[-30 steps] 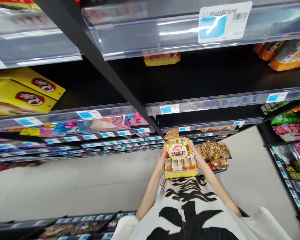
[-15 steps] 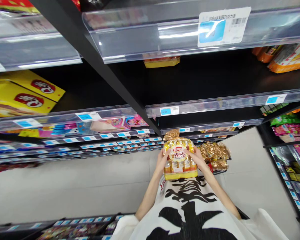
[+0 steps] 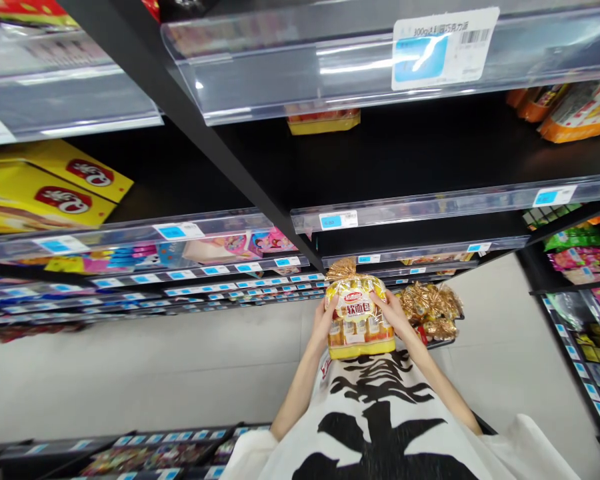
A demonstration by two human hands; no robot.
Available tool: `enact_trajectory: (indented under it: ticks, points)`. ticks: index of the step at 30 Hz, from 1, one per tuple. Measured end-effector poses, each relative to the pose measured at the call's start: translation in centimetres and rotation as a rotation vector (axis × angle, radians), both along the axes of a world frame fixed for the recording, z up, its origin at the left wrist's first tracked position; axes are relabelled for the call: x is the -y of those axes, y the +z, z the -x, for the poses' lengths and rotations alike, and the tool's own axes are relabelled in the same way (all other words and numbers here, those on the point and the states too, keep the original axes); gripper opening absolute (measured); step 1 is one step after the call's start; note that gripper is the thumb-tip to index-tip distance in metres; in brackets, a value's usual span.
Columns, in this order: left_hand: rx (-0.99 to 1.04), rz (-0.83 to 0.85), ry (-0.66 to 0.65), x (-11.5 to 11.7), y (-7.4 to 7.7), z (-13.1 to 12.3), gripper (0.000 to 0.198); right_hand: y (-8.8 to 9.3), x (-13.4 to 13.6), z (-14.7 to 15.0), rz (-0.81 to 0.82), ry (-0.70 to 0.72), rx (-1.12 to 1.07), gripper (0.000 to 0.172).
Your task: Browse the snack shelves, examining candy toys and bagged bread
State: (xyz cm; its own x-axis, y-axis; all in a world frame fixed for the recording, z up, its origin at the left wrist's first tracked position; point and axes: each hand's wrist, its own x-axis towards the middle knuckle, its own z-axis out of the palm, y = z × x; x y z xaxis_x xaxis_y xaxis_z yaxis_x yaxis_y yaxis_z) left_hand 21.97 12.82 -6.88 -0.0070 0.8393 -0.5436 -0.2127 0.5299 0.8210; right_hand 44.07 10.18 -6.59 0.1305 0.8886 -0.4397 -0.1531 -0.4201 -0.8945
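Between my two hands is a bag of soft bread rolls (image 3: 360, 330), yellow and clear with a gathered gold top, held upright in front of my shirt. My left hand (image 3: 324, 319) grips its left side, thumb on the front. On the right side my right hand (image 3: 391, 312) presses in the same way, its thumb near the printed label. The fingers behind the bag are hidden. Beyond my right hand, several gold-wrapped packs (image 3: 427, 303) lie piled in a dark container (image 3: 441, 343) low by the shelf.
Black shelving (image 3: 430, 153) with clear price rails rises in front of me. One yellow-based pack (image 3: 324, 123) sits deep on a shelf; yellow boxes (image 3: 55, 187) stand at the left. More shelving (image 3: 575, 360) is at the right, with grey floor (image 3: 205, 373) between.
My thumbs have spread slightly apart on the bag's front, so more of its printed label shows. The bag stays in both hands, in nearly the same place.
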Motion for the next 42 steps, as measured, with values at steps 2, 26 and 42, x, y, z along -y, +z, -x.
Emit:
enact_trajectory:
  ticks: [2,26,42]
  points:
    - [0.003,-0.004,-0.021,0.0,-0.1,0.1,0.062,0.1,-0.1,-0.1,0.005,-0.005,0.036,0.041]
    - [-0.291,-0.127,-0.02,-2.3,-0.5,0.9,0.061,-0.9,-0.3,-1.4,-0.054,0.215,-0.042,0.069]
    - [-0.457,-0.185,-0.141,-1.8,0.7,0.1,0.06,0.0,0.0,-1.1,-0.037,0.097,0.074,0.041]
